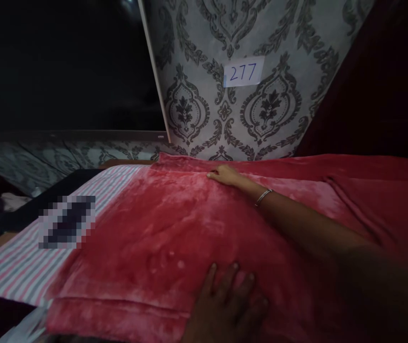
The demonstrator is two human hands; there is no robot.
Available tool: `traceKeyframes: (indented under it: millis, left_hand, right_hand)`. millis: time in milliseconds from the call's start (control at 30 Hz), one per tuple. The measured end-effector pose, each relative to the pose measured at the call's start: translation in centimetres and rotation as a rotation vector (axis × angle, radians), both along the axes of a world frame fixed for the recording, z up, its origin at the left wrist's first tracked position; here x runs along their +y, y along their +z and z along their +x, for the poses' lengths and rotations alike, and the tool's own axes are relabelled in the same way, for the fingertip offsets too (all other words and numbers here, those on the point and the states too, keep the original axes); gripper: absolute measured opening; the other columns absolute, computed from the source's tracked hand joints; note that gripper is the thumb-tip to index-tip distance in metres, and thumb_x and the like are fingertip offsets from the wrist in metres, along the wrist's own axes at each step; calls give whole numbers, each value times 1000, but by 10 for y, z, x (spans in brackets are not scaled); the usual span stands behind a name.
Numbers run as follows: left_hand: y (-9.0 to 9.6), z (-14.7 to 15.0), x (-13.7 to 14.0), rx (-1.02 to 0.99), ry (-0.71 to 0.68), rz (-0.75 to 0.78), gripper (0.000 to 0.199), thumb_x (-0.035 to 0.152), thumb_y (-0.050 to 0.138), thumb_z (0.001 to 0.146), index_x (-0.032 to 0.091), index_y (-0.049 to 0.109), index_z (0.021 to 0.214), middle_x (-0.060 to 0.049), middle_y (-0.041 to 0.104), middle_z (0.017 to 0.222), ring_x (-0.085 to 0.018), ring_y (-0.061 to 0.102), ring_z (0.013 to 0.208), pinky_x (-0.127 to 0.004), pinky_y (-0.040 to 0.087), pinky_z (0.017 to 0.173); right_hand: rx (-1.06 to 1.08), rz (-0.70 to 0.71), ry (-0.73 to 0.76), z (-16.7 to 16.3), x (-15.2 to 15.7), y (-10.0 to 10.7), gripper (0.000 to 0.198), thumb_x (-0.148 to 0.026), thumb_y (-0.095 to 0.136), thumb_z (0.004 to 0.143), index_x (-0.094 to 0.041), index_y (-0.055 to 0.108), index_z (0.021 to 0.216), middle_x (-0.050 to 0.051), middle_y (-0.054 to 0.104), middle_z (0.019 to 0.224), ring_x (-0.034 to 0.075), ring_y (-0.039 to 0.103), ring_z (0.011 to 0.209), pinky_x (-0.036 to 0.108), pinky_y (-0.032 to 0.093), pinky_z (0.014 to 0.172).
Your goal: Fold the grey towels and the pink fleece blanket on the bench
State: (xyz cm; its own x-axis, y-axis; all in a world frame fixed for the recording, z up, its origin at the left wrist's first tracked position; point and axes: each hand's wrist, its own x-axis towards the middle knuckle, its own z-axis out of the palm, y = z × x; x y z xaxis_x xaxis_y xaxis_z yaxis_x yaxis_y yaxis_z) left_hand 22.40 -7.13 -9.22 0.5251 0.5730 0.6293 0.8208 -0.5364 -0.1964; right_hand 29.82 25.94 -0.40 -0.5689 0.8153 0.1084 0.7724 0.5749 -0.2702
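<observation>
A red plush blanket lies spread across the surface before me, with paler pink patches and folded edges. At its far side my right hand, with a bangle on the wrist, has its fingers closed on the blanket's upper fold. Close to me, my left hand rests flat on the blanket, its fingers spread. Under the blanket's left side, a striped pink, grey and white cloth shows. The lower part of the left hand is cut off by the frame.
A dark television screen stands at the upper left, behind the cloth. A paper marked 277 is stuck on the patterned wall. A blurred dark item lies on the striped cloth. Dark red material fills the upper right.
</observation>
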Motion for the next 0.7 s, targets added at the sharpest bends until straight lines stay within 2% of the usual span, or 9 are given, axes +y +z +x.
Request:
traceKeyframes:
  millis: [133, 267, 367, 433, 500, 600, 700]
  left_hand:
    - [-7, 5, 1, -25, 22, 60, 33, 54, 64, 87, 45, 68, 119, 7, 62, 142, -26, 47, 140, -56, 19, 126]
    - [-9, 6, -1, -18, 28, 47, 32, 52, 63, 89, 46, 67, 120, 7, 62, 142, -26, 49, 138, -56, 27, 123]
    - [5, -12, -2, -17, -38, 44, 31, 45, 59, 93, 40, 68, 122, 5, 64, 140, -21, 54, 133, -47, 29, 124]
    - [21, -32, -2, 15, -32, -17, 37, 39, 54, 96, 33, 64, 130, 1, 65, 139, -18, 55, 130, -39, 35, 121]
    - [34, -51, -2, 14, 127, -98, 46, 33, 52, 95, 28, 58, 140, -4, 63, 141, -22, 54, 133, -43, 37, 119]
    - [40, -67, 0, -20, 383, -171, 62, 35, 58, 88, 26, 48, 149, -10, 51, 153, -34, 42, 143, -61, 30, 119]
    - [33, -68, 0, -13, 434, -232, 77, 41, 64, 82, 28, 41, 154, -10, 37, 162, -42, 28, 149, -71, 22, 117]
  right_hand:
    - [-1, 4, -71, -28, -2, -3, 28, -34, 58, 97, -17, 74, 113, 12, 73, 119, 24, 66, 110, 25, 45, 84]
    - [-2, 5, -118, -34, 2, -7, 29, -31, 54, 99, -14, 73, 113, 16, 71, 121, 24, 65, 111, 25, 45, 83]
    - [-26, -13, -97, -38, 1, -4, 31, -35, 53, 100, -14, 74, 110, 15, 72, 117, 24, 67, 107, 25, 45, 82]
    - [-31, -14, -60, -46, -2, 0, 37, -41, 48, 102, -15, 73, 112, 15, 72, 118, 24, 67, 107, 26, 45, 82]
    - [-30, -8, -19, -57, -5, 2, 40, -45, 50, 101, -15, 73, 113, 15, 72, 120, 25, 67, 109, 26, 46, 83]
    - [-17, -3, -9, -75, -5, -1, 34, -43, 58, 97, -16, 72, 113, 14, 71, 122, 26, 65, 113, 27, 46, 83]
    - [14, 0, -74, -84, 0, -8, 32, -35, 51, 100, -16, 68, 119, 14, 69, 126, 26, 64, 116, 27, 46, 83]
